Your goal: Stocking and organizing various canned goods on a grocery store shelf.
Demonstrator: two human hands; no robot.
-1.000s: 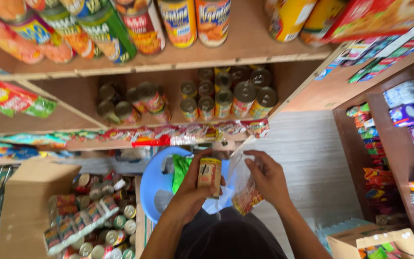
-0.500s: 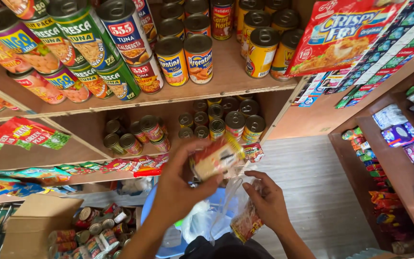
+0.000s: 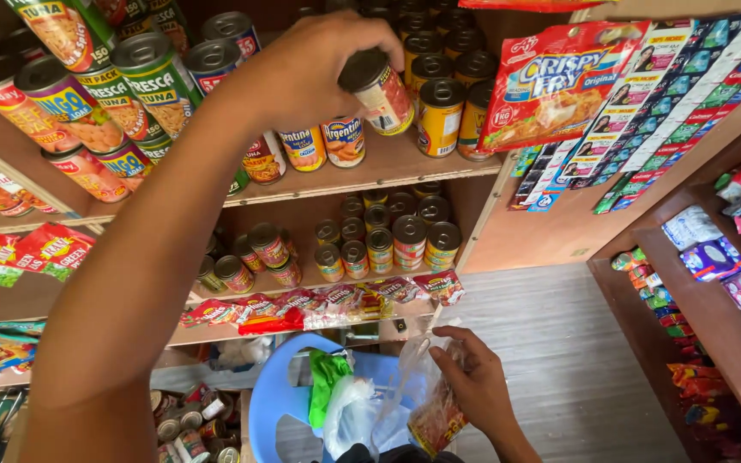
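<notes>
Gripping can [image 3: 379,90] on shelf [image 3: 405,167], left hand [image 3: 315,69] (fingers wrapped); right hand [image 3: 473,381] pinching plastic bag [image 3: 426,403].

There is 1 view only, from a camera on the person's head, so no second view shares any part of the scene. It looks forward and downward at once: the upper shelf [image 3: 370,176] of cans sits close at the top of the picture, seen from slightly below and very near, while the grey floor [image 3: 551,343] lies far beneath at the bottom. The left hand [image 3: 310,73] reaches up close to the lens and its forearm crosses the left half. The right hand [image 3: 473,381] sits lower, near the bottom edge. A side rack [image 3: 713,283] runs along the right.
</notes>
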